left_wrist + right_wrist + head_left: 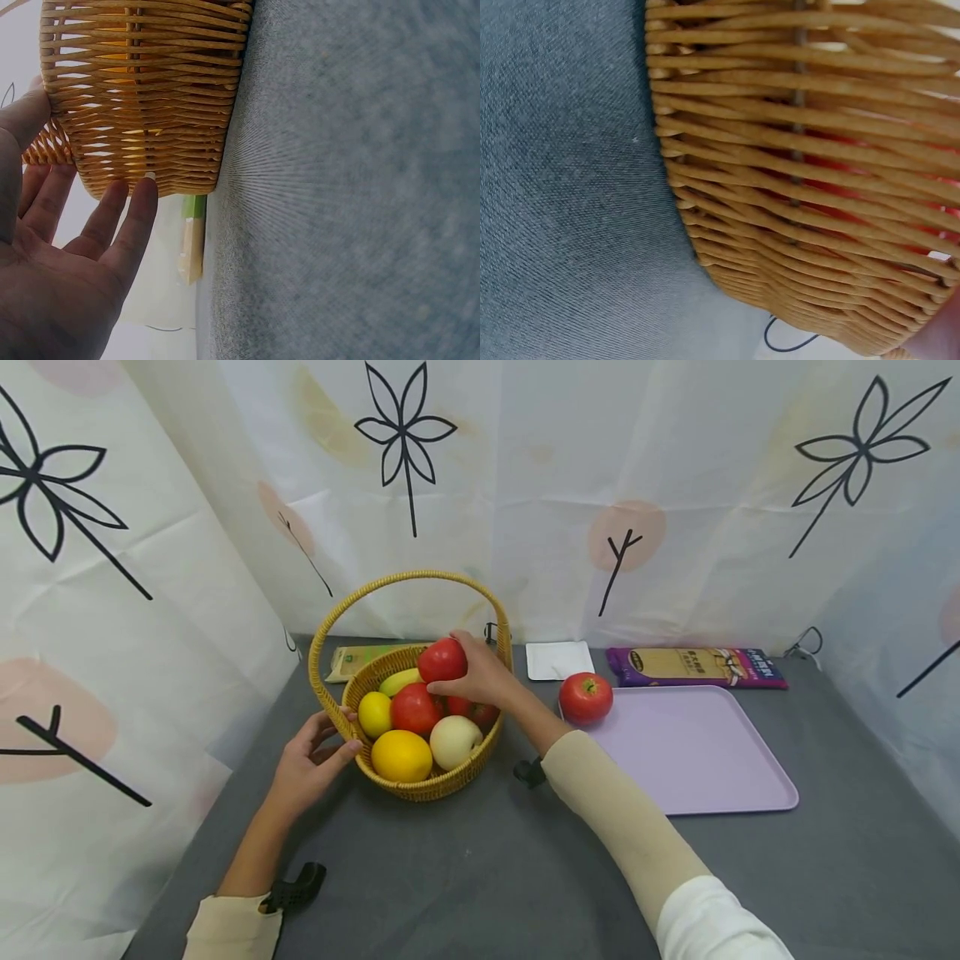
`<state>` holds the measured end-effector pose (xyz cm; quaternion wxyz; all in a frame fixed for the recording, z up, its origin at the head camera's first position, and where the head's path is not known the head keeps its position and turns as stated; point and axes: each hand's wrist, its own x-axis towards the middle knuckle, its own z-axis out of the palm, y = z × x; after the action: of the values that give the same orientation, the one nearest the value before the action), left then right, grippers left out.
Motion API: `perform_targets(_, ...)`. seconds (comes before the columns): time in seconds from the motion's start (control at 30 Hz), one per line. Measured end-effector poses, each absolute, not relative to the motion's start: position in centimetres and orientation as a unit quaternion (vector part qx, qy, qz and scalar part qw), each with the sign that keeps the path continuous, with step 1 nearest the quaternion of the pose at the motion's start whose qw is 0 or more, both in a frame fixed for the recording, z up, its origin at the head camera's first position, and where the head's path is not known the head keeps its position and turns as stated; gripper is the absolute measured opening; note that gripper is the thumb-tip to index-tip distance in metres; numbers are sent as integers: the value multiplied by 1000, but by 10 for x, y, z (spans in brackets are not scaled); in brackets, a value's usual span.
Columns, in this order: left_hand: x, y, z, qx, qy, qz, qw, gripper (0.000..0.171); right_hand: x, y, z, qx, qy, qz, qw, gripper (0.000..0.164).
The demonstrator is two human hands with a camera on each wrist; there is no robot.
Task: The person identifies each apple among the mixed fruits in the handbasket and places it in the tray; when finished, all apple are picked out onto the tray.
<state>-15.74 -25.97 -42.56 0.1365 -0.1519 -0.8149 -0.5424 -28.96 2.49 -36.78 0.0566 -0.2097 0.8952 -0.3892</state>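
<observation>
- We locate the red fruit (pixel 442 659) over the far half of the basket (pixel 427 789), seen within the arch of the handle (pixel 412 575); we cannot tell whether it touches the fruit below
- We find no clear long axis on it, as it looks nearly round
- We note that the right hand (pixel 486 673) is the nearer of the hands, reaching in from the basket's right side and pinching the red fruit between thumb and fingers
- We see the left hand (pixel 306 762) at the basket's left side, thumb and fingers spread apart, with fingertips at the outer wicker wall; it holds no fruit
- We read a yellow lemon (pixel 402 756) and a pale round fruit (pixel 453 742) at the near side of the basket
- We place the lilac tray (pixel 705 756) well to the right on the surface (pixel 480 877), with a red apple (pixel 586 699) at its far left corner
</observation>
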Motion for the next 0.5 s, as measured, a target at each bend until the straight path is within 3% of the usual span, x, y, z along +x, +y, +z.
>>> perform_targets(0.5, -157, -259, -427, -155, -820, -534, 140, 54, -293, 21, -376, -210, 890, -403, 37, 91)
